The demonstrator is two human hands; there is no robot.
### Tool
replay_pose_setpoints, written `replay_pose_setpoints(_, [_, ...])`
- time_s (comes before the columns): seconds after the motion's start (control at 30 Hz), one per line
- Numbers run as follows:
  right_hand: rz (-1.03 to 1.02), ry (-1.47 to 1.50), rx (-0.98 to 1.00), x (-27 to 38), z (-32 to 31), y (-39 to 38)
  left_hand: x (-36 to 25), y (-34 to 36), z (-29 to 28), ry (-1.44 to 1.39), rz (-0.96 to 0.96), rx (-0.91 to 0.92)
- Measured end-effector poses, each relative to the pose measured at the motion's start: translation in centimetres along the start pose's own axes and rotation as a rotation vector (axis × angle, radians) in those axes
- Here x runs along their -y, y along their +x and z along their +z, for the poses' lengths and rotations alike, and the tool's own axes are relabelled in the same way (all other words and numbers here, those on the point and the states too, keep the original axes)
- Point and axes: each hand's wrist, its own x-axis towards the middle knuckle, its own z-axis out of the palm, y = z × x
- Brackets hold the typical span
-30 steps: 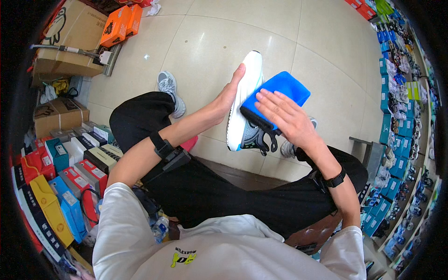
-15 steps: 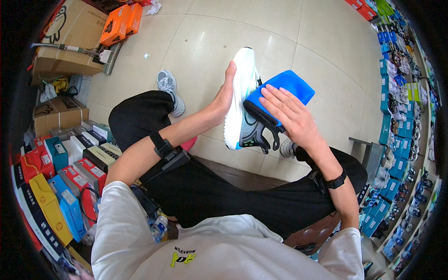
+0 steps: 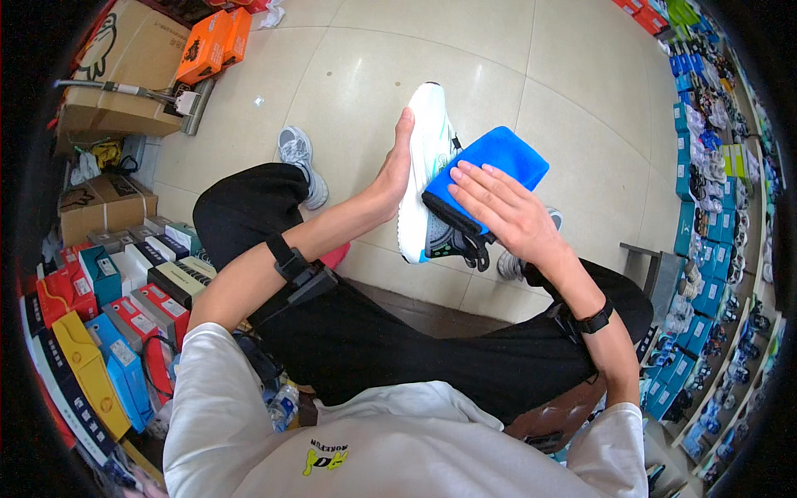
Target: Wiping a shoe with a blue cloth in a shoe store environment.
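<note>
Nearest: white short-sleeved fabric shirt (image 3: 398, 448), then black fabric trousers (image 3: 382, 332). Raised beyond the trousers, over glossy beige floor tiles (image 3: 589, 124): grey-and-black sports shoe (image 3: 424, 183) with thick white sole, grasped along the sole by the left hand (image 3: 393, 170), with fingers hidden behind. Against the shoe's upper: rectangular blue cloth (image 3: 516, 156) with black edge, covered partly by the right hand (image 3: 510, 210), with fingers extended flat; cannot tell if gripped. Farther away: bright orange cardboard boxes (image 3: 202, 51).
</note>
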Motion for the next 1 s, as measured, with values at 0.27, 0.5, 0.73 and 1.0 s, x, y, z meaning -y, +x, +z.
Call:
replay_pose_setpoints(0.27, [-0.160, 0.011, 0.010, 1.6, 0.8, 0.2, -0.6, 0.2, -0.7, -0.122, 0.023, -0.020])
replay_pose_setpoints(0.5, [-0.041, -0.017, -0.027, 0.6, 0.8, -0.1, -0.6, 0.6, -0.5, -0.084, 0.047, -0.072])
replay_pose_setpoints(0.73, [-0.168, 0.004, -0.002, 0.9, 0.6, -0.1, -1.4, -0.8, -0.1, -0.139, 0.003, -0.036])
replay_pose_setpoints(1.0, [-0.140, 0.007, -0.023, 1.4, 1.3, -0.2, -1.7, 0.0, 0.2, -0.199, 0.066, -0.063])
